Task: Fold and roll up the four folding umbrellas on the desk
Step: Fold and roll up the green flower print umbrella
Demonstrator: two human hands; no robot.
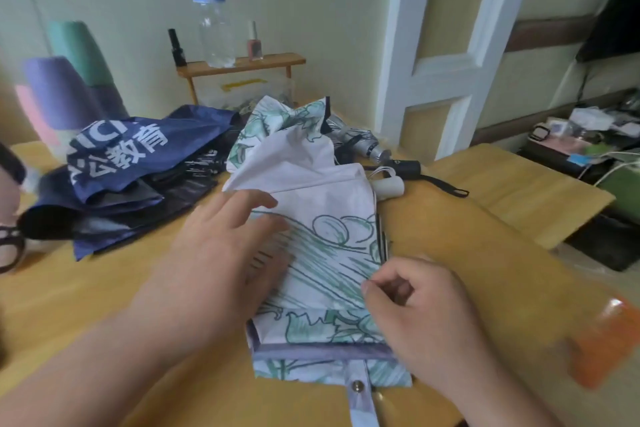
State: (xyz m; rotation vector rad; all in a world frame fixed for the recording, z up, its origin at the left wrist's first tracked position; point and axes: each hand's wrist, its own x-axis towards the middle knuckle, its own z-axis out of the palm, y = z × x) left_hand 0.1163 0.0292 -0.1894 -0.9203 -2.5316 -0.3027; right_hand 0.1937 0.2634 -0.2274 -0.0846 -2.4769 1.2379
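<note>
A white umbrella with a green leaf print (325, 246) lies on the wooden desk (485, 246) right in front of me, its snap strap (360, 388) pointing toward me and its white handle (389, 188) at the far end. My left hand (228, 246) presses flat on the canopy's left side, fingers straight. My right hand (419, 308) pinches the fabric edge on the right, next to the dark ribs. A navy umbrella with white lettering (131, 156) lies crumpled at the left. Behind the printed one lies a silver umbrella (360, 142) with a black handle (407, 167).
A small wooden shelf (242, 66) at the back holds a plastic water bottle (211, 17) and small bottles. Stacked coloured cups (62, 94) stand at the far left. Black scissors handles (10, 246) show at the left edge. An orange object (602, 343) lies at the right.
</note>
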